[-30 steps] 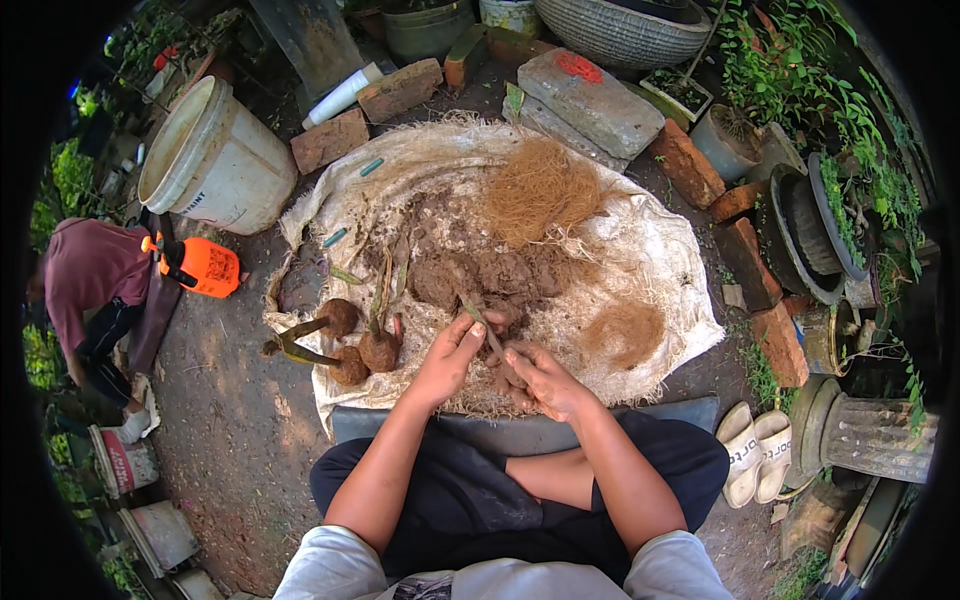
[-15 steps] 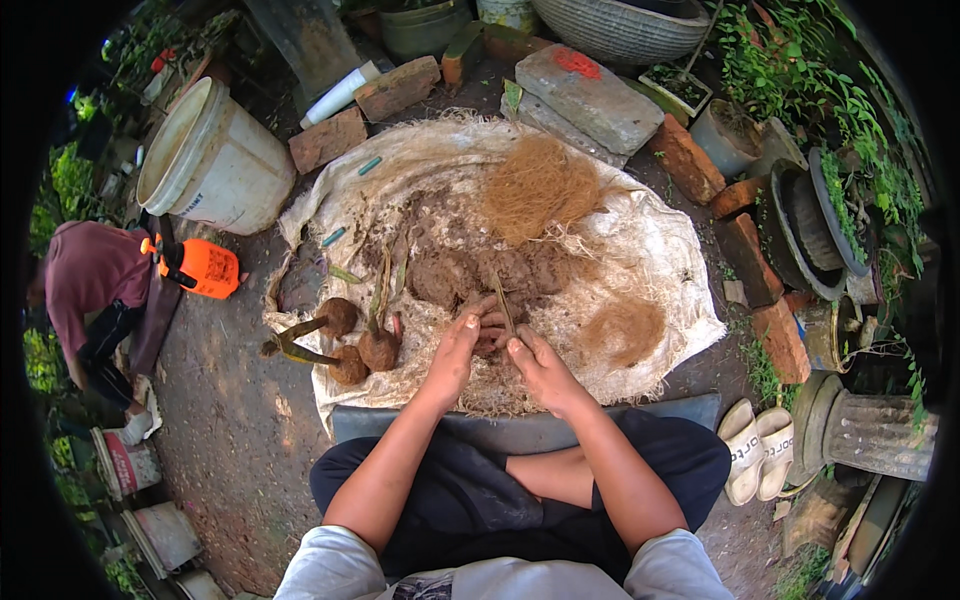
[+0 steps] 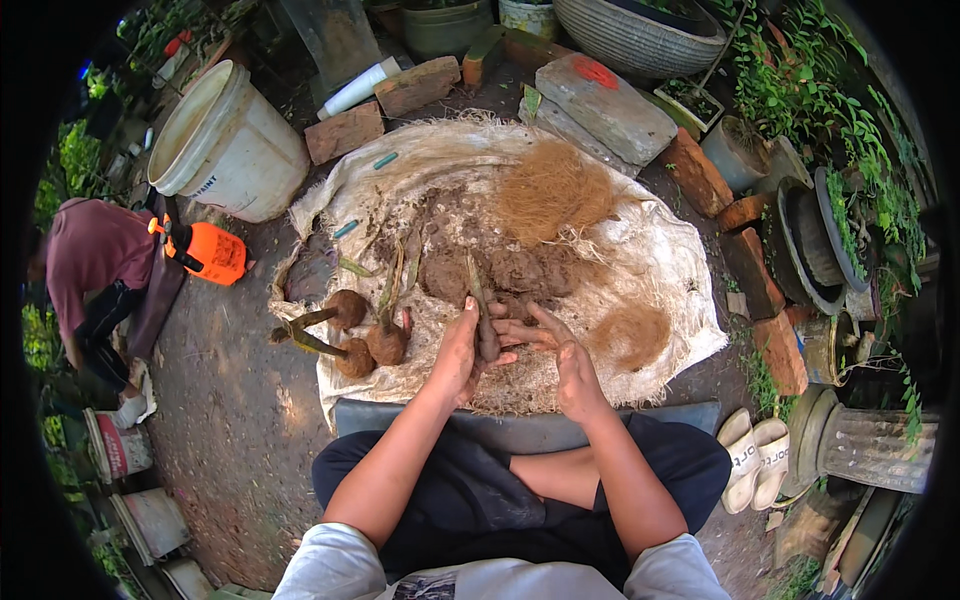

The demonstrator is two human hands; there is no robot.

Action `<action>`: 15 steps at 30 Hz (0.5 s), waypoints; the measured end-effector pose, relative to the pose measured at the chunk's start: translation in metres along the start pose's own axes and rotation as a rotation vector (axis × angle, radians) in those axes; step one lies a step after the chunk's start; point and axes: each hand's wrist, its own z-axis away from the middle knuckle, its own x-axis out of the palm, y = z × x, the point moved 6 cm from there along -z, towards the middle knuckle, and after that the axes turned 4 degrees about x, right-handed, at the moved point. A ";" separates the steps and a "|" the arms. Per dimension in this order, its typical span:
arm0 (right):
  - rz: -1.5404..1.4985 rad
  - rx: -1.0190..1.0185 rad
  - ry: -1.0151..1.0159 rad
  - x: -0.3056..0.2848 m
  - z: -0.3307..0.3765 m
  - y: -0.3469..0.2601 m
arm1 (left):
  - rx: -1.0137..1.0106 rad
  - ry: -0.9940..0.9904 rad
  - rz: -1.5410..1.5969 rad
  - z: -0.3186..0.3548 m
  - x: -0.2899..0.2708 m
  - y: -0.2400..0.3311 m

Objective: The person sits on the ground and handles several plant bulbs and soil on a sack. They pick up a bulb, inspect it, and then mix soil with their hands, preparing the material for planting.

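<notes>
My left hand (image 3: 460, 352) is closed around a greenish-brown plant cutting (image 3: 480, 310), its lower end coated in mud and its tip pointing away from me. Just to the right, my right hand (image 3: 568, 362) is open, muddy fingers spread toward the cutting. Beyond both hands, dark lumps of wet soil (image 3: 520, 268) lie on a dirty white woven sack (image 3: 675, 265). A large tangle of brown fibre (image 3: 555, 190) rests behind the soil, and a smaller fibre nest (image 3: 630, 336) is at the right. Several fibre-wrapped balls with leafy cuttings (image 3: 386, 342) sit left of my hands.
At the left stand a white bucket (image 3: 235, 150) and an orange spray bottle (image 3: 216, 254); a person (image 3: 95, 255) bends down beyond. Bricks (image 3: 695, 172) and a stone block (image 3: 605, 100) edge the sack. Two teal tubes (image 3: 386, 160) lie on it. Slippers (image 3: 740, 460) are at the right.
My right hand has come away from the cutting and spread its fingers. The cutting has shifted left and stays in my left hand, its muddy end now exposed. The view has shifted slightly.
</notes>
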 end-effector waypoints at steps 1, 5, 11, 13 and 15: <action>0.036 0.008 0.048 -0.005 0.000 0.003 | -0.001 0.012 0.020 0.001 0.000 0.002; 0.123 0.054 0.265 -0.029 -0.006 0.030 | 0.095 0.074 -0.001 0.001 -0.005 0.022; 0.543 0.213 0.336 -0.035 -0.002 0.062 | 0.285 0.078 0.241 0.012 -0.016 0.061; 0.715 0.117 0.280 -0.022 0.002 0.053 | 0.314 0.074 0.236 0.015 -0.019 0.068; 0.916 0.070 0.237 -0.008 0.003 0.043 | 0.346 0.085 0.267 0.016 -0.020 0.072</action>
